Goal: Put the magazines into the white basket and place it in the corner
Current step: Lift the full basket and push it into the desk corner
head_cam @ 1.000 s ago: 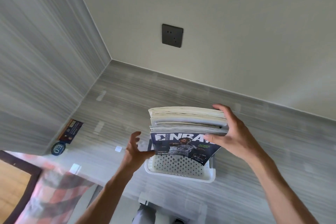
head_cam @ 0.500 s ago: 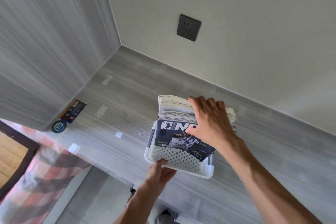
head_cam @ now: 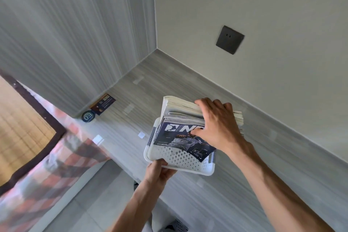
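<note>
Soft, even daylight fills the scene, brightest on the cream wall around the dark wall socket [head_cam: 230,39]; left of the socket the striped panel smears with motion blur; below-left, the checked cloth [head_cam: 56,171] is blurred; wide-angle distortion bends lines toward the edges; shadows stay faint.

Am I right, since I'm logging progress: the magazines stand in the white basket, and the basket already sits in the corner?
Not quite. The head view shows the magazines in the white basket, but it sits near the counter's front edge, well short of the corner.
</note>
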